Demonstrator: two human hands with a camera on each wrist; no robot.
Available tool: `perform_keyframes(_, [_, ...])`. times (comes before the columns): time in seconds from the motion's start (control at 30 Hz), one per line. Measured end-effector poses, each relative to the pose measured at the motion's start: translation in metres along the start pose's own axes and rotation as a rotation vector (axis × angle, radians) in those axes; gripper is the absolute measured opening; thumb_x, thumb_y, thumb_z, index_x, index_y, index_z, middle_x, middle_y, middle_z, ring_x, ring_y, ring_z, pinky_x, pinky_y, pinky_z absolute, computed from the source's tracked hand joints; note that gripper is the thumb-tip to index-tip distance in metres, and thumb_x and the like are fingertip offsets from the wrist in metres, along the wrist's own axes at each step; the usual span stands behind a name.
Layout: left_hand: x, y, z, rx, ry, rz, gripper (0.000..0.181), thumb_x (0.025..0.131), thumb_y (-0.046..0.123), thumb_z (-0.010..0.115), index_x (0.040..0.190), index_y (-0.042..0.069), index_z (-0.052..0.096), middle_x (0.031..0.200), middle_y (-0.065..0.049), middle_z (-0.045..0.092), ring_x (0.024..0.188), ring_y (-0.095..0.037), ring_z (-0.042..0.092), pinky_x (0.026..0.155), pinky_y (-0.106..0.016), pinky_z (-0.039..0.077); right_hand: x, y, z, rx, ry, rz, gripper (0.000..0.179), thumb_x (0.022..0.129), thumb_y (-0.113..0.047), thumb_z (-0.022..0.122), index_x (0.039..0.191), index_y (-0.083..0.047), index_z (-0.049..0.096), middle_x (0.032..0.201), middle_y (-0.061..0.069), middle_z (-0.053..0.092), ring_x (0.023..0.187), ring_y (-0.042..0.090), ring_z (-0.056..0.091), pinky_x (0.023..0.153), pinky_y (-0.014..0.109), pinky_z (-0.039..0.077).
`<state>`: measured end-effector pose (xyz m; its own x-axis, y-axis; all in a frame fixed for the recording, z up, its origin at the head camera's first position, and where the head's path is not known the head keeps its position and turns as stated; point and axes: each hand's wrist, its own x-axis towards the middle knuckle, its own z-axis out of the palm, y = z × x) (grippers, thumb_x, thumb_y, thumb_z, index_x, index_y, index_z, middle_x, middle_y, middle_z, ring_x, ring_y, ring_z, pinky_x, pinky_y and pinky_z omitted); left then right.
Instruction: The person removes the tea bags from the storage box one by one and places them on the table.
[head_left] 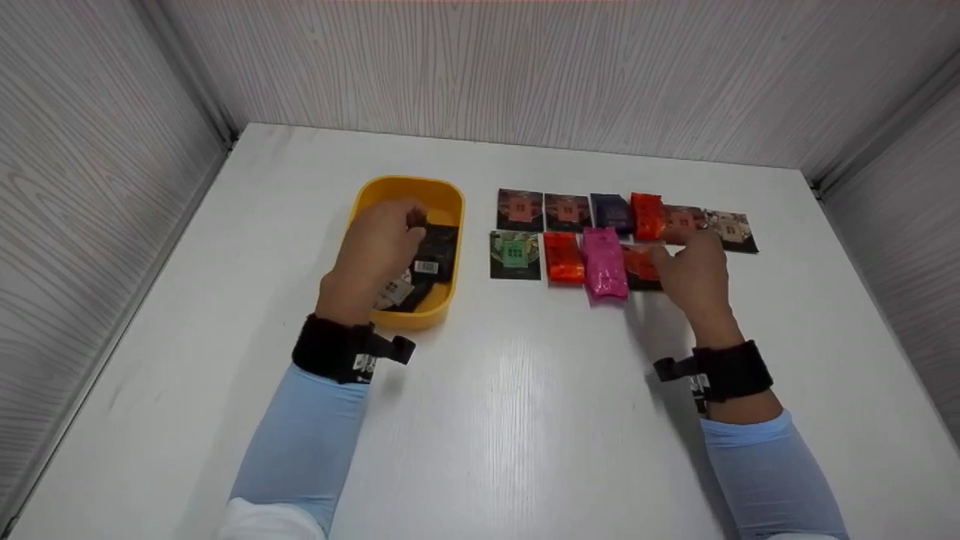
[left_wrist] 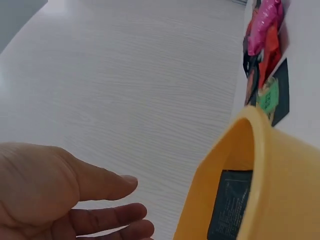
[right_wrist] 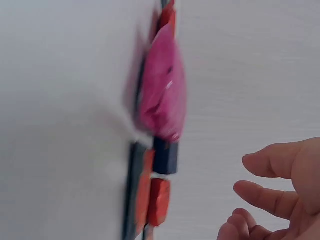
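Observation:
My left hand point(head_left: 382, 238) is over the yellow tub point(head_left: 415, 321), thumb and fingertips apart with nothing between them. Inside the tub lie several dark packets point(head_left: 437, 250), one with a white barcode label; part of the tub is hidden by the hand. My right hand point(head_left: 696, 276) hovers above the right part of two rows of packets, its thumb point(right_wrist: 270, 159) and fingers spread and holding nothing. Nearest to it is a dark packet with a red label point(head_left: 641, 264), with a dark packet with a pink label point(head_left: 682, 218) behind. A shiny pink packet point(head_left: 604, 264) lies to its left.
The back row also has two dark packets with reddish labels, a navy packet point(head_left: 612, 212), a red packet point(head_left: 647, 215) and a pale patterned one point(head_left: 735, 231). In front are a green-labelled packet point(head_left: 515, 255) and another red packet point(head_left: 563, 259). Panels enclose the white table point(head_left: 495, 420).

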<state>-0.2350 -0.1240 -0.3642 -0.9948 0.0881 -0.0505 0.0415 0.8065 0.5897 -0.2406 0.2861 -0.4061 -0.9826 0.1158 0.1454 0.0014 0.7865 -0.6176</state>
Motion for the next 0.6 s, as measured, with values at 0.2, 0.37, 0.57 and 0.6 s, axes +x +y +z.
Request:
perform_keyframes(0.2, [0.022, 0.001, 0.006, 0.249, -0.143, 0.006, 0.041, 0.103, 0.001, 0.053, 0.143, 0.005, 0.061, 0.129, -0.014, 0.067, 0.108, -0.028, 0.061, 0.096, -0.042, 0.054, -0.007, -0.038, 0.006, 0.084, 0.032, -0.065, 0.03, 0.102, -0.014, 0.065, 0.126, 0.004, 0.072, 0.127, 0.022, 0.064, 0.095, 0.028, 0.06, 0.071, 0.03, 0.048])
perform_keyframes(0.37, [0.037, 0.008, 0.019, 0.403, -0.257, -0.014, 0.025, 0.102, 0.001, 0.055, 0.125, 0.004, 0.063, 0.114, -0.018, 0.06, 0.095, -0.031, 0.054, 0.078, -0.039, 0.048, -0.01, -0.056, 0.012, 0.133, 0.025, -0.108, 0.028, 0.102, -0.013, 0.065, 0.124, 0.004, 0.072, 0.127, 0.022, 0.065, 0.097, 0.029, 0.056, 0.08, 0.036, 0.045])
perform_keyframes(0.57, [0.042, 0.009, 0.031, 0.451, -0.303, -0.038, 0.037, 0.104, 0.009, 0.057, 0.141, 0.003, 0.055, 0.139, -0.028, 0.052, 0.118, -0.039, 0.054, 0.097, -0.051, 0.055, -0.013, -0.059, 0.018, 0.146, -0.023, -0.098, 0.026, 0.103, -0.014, 0.065, 0.124, 0.001, 0.072, 0.115, 0.017, 0.068, 0.085, 0.024, 0.053, 0.072, 0.034, 0.045])
perform_keyframes(0.6, [0.042, 0.008, 0.032, 0.449, -0.307, -0.043, 0.042, 0.104, 0.01, 0.058, 0.146, 0.005, 0.052, 0.141, -0.028, 0.053, 0.121, -0.039, 0.054, 0.101, -0.053, 0.054, -0.013, -0.059, 0.019, 0.149, -0.026, -0.101, 0.026, 0.103, -0.013, 0.065, 0.124, 0.001, 0.072, 0.114, 0.016, 0.068, 0.086, 0.024, 0.053, 0.072, 0.034, 0.045])
